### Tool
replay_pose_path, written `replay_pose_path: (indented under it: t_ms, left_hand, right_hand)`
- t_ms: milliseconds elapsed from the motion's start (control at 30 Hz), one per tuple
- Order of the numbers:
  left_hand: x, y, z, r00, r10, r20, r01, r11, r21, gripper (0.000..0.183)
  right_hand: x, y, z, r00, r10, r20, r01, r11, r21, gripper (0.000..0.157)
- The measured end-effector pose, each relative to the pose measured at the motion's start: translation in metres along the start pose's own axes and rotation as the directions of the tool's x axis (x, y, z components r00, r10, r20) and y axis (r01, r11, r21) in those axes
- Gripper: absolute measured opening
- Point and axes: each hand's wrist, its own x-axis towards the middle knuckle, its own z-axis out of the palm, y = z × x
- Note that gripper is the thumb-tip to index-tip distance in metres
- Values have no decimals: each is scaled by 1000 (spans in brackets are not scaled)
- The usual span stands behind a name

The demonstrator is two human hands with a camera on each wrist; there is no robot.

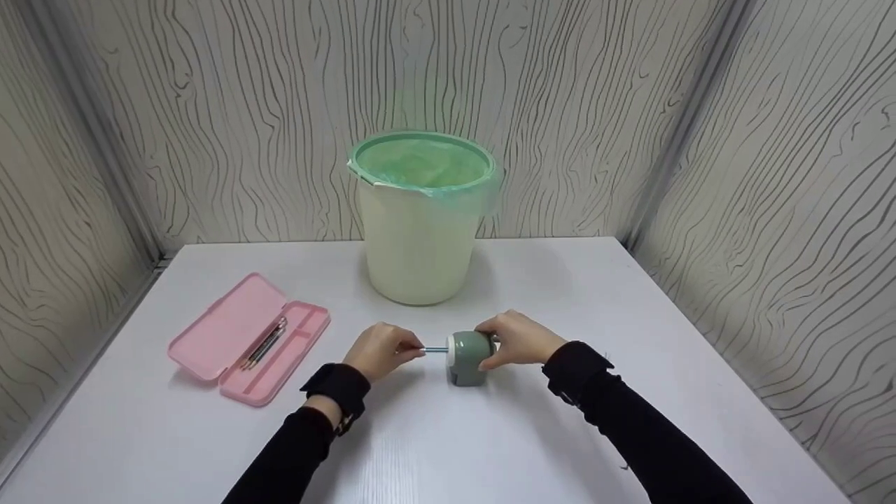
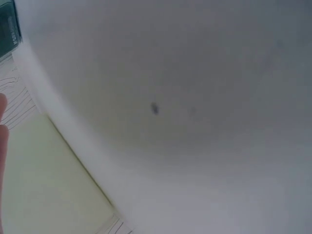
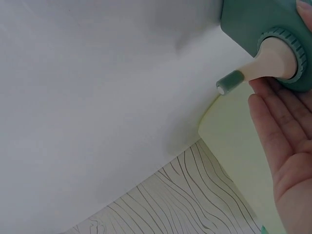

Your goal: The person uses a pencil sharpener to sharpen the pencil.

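Note:
A green crank pencil sharpener (image 1: 470,358) stands on the white table in front of me. My left hand (image 1: 383,350) pinches a blue pencil (image 1: 437,349), whose other end goes into the sharpener's pale front. From the right, my right hand (image 1: 519,341) grips the sharpener body, thumb on the near side and fingers over the far top. The right wrist view shows the crank (image 3: 273,58) with its green knob jutting out, the fingers (image 3: 273,117) alongside it. Only the fingertips (image 2: 3,114) of my left hand and a corner of the sharpener (image 2: 9,29) enter the left wrist view.
An open pink pencil case (image 1: 276,364) lies at the left, with several pencils (image 1: 264,344) in its tray. Behind the hands stands a pale green bin (image 1: 420,245) with a bag liner over its rim. Wood-patterned panels (image 1: 280,126) enclose the table's back and sides.

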Motion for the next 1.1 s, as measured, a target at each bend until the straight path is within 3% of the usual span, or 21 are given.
replay_pose_path:
  t_ms: [567,1100]
  left_hand:
    - [-2,-2,-3,998,-35,46,38,998,-55,8]
    - [-5,-3,-6,998,-51,49,54,996,-65,8]
  right_hand:
    - [0,-1,0,1000,-2,4,2,1000,12,41]
    - [0,-2,0,1000,-17,-4,17,1000,8,41]
